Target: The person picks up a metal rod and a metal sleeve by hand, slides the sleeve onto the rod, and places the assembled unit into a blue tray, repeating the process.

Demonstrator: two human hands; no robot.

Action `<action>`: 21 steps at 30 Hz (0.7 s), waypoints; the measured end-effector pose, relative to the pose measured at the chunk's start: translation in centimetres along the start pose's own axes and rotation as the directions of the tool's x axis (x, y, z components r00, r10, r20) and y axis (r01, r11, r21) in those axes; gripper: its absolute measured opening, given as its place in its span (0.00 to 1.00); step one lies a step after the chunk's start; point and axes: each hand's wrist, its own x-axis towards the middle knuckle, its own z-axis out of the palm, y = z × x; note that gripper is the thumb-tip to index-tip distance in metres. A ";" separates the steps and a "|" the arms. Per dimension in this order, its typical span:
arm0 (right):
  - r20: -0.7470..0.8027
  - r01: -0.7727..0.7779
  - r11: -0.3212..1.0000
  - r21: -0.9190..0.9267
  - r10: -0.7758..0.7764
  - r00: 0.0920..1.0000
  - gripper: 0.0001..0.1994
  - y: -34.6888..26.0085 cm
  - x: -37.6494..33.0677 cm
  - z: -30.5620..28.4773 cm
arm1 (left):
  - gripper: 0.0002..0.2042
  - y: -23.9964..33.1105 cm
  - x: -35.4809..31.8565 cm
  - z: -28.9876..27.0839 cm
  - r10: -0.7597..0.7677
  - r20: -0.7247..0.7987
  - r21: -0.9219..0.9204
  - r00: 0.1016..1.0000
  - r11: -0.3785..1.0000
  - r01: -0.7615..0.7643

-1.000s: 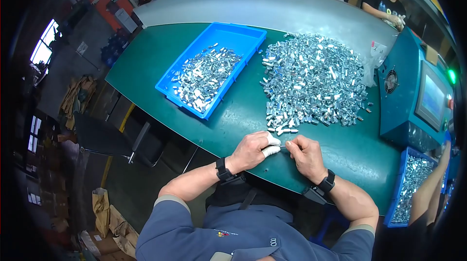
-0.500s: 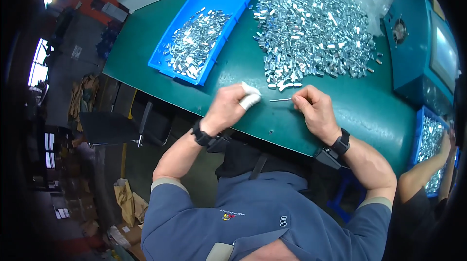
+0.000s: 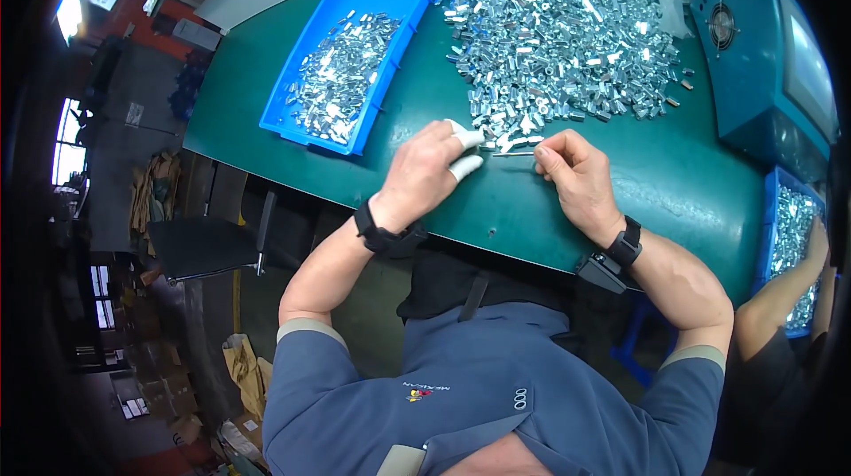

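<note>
Head view: since a second ago I see both hands shifted up to mid-frame, my left hand (image 3: pixel 427 173) and right hand (image 3: pixel 572 176) each pinched shut on an end of a thin metal pin (image 3: pixel 514 154). Beyond it, touching the fingertips, lies the heap of metal parts (image 3: pixel 567 33) on the green worktop (image 3: pixel 674 183), with the blue tray (image 3: pixel 355 50) at upper left.

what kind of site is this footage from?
Most likely a factory assembly or sorting bench. A big heap of small metal parts lies on a green worktable, a blue tray holds more, a teal machine stands alongside, and a co-worker's arm reaches into another tray.
</note>
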 end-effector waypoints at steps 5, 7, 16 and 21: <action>-0.006 -0.013 1.000 -0.010 0.012 1.000 0.07 0.0 0.2 -0.1 | 0.13 0.0 0.3 1.8 -0.007 0.028 0.029 1.000 1.000 0.006; -0.015 -0.017 1.000 -0.009 0.017 1.000 0.07 -0.2 0.1 0.0 | 0.11 -0.3 0.1 2.0 0.011 -0.020 -0.010 1.000 1.000 -0.011; -0.008 -0.021 0.999 -0.041 0.021 1.000 0.06 -0.7 0.1 -0.1 | 0.09 0.8 -0.4 1.9 -0.084 -0.052 -0.195 0.995 0.978 0.073; 0.011 0.008 0.997 -0.073 -0.007 1.000 0.06 -0.8 0.0 0.0 | 0.09 1.2 -0.1 2.3 -0.127 -0.092 -0.214 0.988 0.971 0.105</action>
